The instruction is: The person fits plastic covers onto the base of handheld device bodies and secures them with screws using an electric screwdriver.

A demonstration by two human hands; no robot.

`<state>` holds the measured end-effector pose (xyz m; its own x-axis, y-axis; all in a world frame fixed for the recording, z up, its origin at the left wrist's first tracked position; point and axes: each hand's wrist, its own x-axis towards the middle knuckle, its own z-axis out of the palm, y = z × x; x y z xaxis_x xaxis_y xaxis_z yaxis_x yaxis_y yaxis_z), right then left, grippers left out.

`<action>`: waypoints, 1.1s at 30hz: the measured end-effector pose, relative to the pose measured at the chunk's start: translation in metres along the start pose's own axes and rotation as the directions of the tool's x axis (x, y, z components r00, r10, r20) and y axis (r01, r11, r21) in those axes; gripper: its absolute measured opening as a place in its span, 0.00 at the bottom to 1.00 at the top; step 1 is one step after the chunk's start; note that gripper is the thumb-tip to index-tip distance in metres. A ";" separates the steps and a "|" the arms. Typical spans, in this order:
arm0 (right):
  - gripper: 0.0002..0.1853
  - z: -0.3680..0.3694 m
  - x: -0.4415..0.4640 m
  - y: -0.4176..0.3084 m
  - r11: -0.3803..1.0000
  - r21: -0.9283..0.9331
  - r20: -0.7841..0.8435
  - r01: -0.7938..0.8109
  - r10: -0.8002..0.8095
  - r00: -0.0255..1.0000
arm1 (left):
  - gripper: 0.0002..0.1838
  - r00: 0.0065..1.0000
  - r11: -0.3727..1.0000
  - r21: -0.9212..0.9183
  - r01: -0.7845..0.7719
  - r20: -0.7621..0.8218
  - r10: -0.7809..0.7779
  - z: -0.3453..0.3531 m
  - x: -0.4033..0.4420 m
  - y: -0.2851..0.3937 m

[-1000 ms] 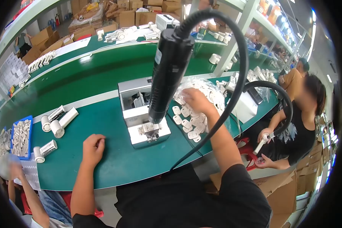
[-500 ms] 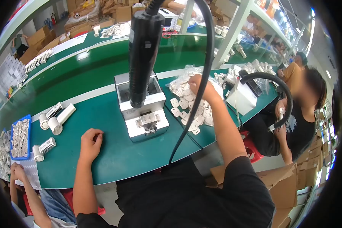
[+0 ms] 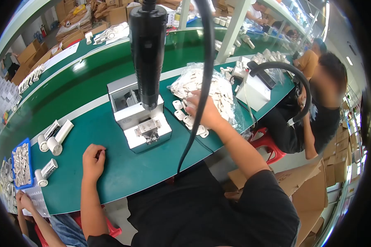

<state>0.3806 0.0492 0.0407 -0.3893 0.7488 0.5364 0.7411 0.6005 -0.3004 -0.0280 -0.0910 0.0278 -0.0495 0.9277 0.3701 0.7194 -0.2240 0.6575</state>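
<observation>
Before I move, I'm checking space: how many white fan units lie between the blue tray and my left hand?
3: one fan unit, a second fan unit to its right, and a third fan unit nearer the front of the green bench.

blue tray (image 3: 30, 166) of small parts (image 3: 22, 164), red stool (image 3: 271, 150) at right, cardboard box (image 3: 311, 193)

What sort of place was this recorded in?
Probably a factory assembly workshop: a black corded tool, a heap of white parts by the right hand, and another person seated beside the green bench.

White pieces (image 3: 179, 115) on green bench (image 3: 119, 173)
</observation>
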 end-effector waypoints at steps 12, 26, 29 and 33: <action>0.11 -0.037 -0.004 -0.019 0.993 0.116 0.014 0.013 -0.015 1.000 | 0.04 1.000 1.000 -0.001 0.016 0.001 -0.016 -0.003 -0.001 0.004; 0.06 -0.114 -0.014 -0.085 0.886 0.462 0.037 0.043 -0.068 0.997 | 0.03 1.000 0.999 0.032 -0.009 0.007 0.009 -0.002 -0.001 0.000; 0.06 -0.155 -0.028 -0.134 0.370 0.887 -0.245 0.278 -0.135 0.960 | 0.03 1.000 0.998 0.062 -0.024 -0.001 0.024 0.000 -0.001 -0.004; 0.05 -0.175 0.013 -0.172 -0.434 0.892 -0.391 0.126 -0.602 0.696 | 0.03 1.000 0.995 0.097 -0.028 0.006 0.028 -0.001 0.000 -0.002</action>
<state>0.3437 -0.0936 0.2369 -0.5029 0.0498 0.8629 -0.8588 0.0838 -0.5054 -0.0304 -0.0912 0.0270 -0.0254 0.9228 0.3843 0.7844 -0.2200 0.5799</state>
